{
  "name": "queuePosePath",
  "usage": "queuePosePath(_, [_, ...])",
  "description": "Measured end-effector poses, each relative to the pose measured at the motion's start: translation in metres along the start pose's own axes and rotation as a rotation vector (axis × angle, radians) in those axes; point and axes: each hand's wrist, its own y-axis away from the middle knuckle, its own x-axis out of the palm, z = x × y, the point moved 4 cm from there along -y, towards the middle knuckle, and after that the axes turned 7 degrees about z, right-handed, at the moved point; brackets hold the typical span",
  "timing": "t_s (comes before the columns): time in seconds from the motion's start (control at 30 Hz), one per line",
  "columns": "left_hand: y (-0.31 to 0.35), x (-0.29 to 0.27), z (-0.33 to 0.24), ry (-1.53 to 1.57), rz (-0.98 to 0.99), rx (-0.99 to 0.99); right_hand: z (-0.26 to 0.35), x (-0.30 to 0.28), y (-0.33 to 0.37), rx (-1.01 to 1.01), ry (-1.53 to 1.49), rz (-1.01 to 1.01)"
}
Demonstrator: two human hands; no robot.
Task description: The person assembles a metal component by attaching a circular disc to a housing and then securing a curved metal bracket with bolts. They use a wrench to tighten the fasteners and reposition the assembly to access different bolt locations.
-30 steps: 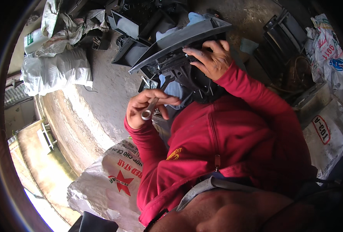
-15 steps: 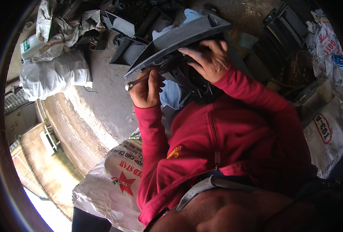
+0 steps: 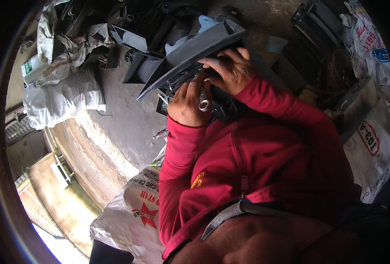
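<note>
A long dark grey plastic panel (image 3: 184, 57) slants across the upper middle of the head view. My right hand (image 3: 232, 70) grips it from the near side, fingers curled over its edge. My left hand (image 3: 187, 103) is closed around a small silver metal tool (image 3: 203, 104) and presses it up against the underside of the panel. Both arms wear red sleeves. The point where the tool meets the panel is hidden by my fingers.
White sacks (image 3: 63, 99) lie at the left and a printed sack (image 3: 137, 207) sits below my left arm. More dark plastic parts (image 3: 137, 31) are piled at the top, black crates (image 3: 318, 26) and printed bags (image 3: 371, 141) at the right. Bare concrete floor (image 3: 115, 127) lies between.
My left hand has risen with the metal tool from in front of my chest up to the panel's underside. My right hand has stayed on the panel.
</note>
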Motion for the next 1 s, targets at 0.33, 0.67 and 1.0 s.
queuePosePath(0.33, [0.023, 0.02, 0.064, 1.109, 0.019, -0.502, -0.007, 0.005, 0.004, 0.036, -0.002, -0.038])
queuePosePath(0.67, [0.006, 0.004, 0.026, 0.269, -0.027, -0.177, -0.007, 0.004, 0.004, 0.043, 0.0, -0.037])
queuePosePath(1.0, [-0.02, 0.009, 0.021, -0.052, 0.036, 0.069, -0.01, 0.005, 0.005, 0.064, 0.012, -0.089])
